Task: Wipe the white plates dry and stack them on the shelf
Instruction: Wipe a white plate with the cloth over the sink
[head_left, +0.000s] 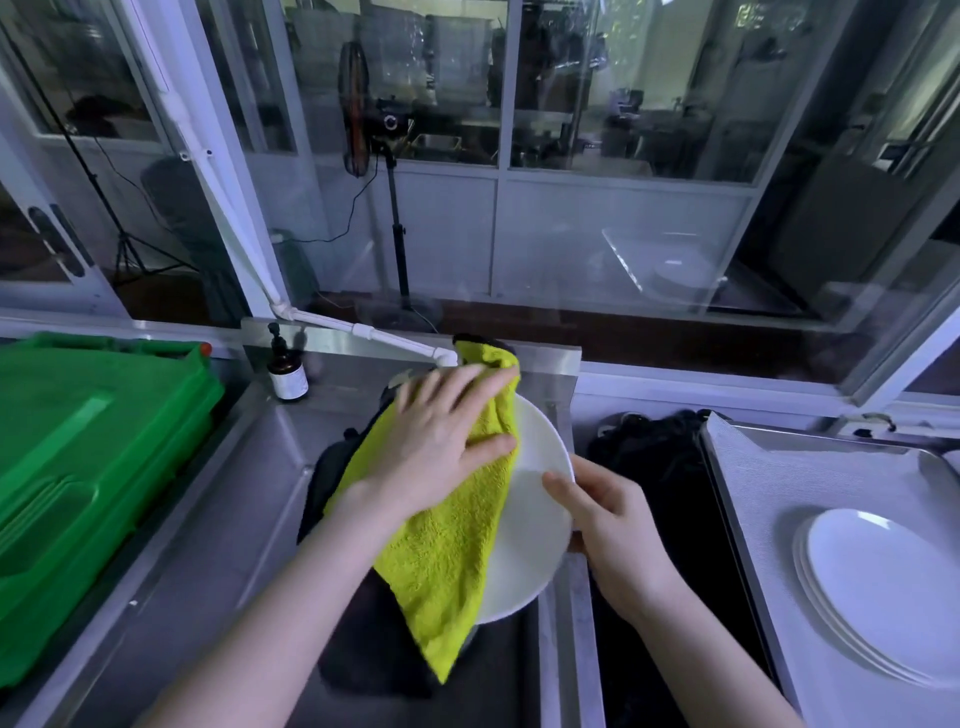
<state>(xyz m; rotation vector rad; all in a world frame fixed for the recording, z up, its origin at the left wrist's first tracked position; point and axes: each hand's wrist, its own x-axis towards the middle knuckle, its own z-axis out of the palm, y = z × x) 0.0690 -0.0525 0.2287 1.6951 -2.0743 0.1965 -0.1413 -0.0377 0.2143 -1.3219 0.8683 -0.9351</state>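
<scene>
A white plate (535, 525) is held tilted above the steel sink (249, 493). My right hand (608, 525) grips its right rim, thumb on the face and fingers behind. A yellow-green cloth (452, 551) lies draped over the plate's left half. My left hand (441, 441) presses flat on the cloth with fingers spread. At the far right, a stack of white plates (883, 587) rests on a metal tray (779, 478).
A green plastic crate (78, 467) fills the left side. A brown pump bottle (287, 371) stands at the sink's back edge beside a white tap pipe (363, 332). Dark items lie in the sink under the plate. Glass windows rise behind the counter.
</scene>
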